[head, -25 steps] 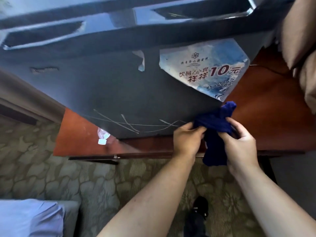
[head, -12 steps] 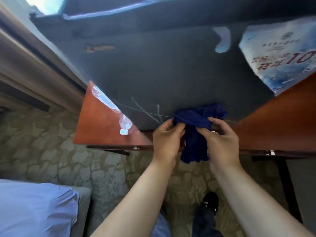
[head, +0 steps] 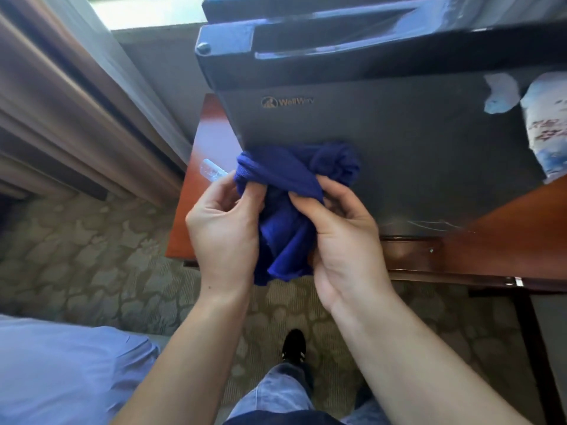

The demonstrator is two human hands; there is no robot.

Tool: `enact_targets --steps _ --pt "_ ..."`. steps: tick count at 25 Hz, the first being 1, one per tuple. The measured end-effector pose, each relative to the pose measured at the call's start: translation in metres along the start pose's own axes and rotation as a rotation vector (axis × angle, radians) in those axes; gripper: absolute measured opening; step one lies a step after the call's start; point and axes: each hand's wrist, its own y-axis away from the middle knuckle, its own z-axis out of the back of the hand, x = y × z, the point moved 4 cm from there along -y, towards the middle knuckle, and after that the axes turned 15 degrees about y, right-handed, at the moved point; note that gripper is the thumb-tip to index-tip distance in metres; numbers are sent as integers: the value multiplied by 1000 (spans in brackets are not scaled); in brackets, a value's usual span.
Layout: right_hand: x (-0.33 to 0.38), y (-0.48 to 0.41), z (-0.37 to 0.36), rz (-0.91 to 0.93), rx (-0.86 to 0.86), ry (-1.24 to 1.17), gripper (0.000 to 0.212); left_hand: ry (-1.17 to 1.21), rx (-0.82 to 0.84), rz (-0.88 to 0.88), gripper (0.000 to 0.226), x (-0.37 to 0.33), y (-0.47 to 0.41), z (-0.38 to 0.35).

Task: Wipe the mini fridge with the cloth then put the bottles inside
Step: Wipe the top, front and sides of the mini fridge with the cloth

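A dark grey mini fridge [head: 399, 142] with a gold logo stands on a reddish wooden desk [head: 503, 240], its door closed. In front of the door's lower left corner both hands bunch a dark blue cloth [head: 285, 191]. My left hand [head: 225, 228] pinches its left fold. My right hand [head: 340, 231] grips its right side. The cloth's upper lump lies against the fridge door. A clear plastic bottle [head: 211, 171] lies on the desk left of the fridge, mostly hidden behind my left hand and the cloth.
A torn blue-and-white sticker [head: 546, 130] clings to the fridge door at the right. Curtains [head: 76, 111] hang at the left beside a window. A bed corner with pale blue sheets [head: 61, 372] sits lower left. Patterned carpet [head: 92, 265] and my shoe [head: 294, 345] lie below.
The view has swung left, so the fridge's left edge and logo now show. Both hands, still holding the cloth, have shifted to the door's lower left corner and gathered it tighter.
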Motion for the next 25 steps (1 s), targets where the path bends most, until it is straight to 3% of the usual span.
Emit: enact_targets --steps 5,14,18,21,25 --pt "-36 -19 7 -77 -43 -44 29 -60 17 51 10 43 -4 18" --pt "-138 -85 98 -353 -262 149 28 -340 10 443 6 187 6 30" --pt "-110 -83 144 -334 -281 171 33 -329 15 443 8 203 29 -8" --pt "-64 -77 187 -251 -321 193 34 -185 62 500 10 202 54 -64" --pt "-14 -78 256 -178 -403 255 36 -168 90 546 6 223 90 -141"
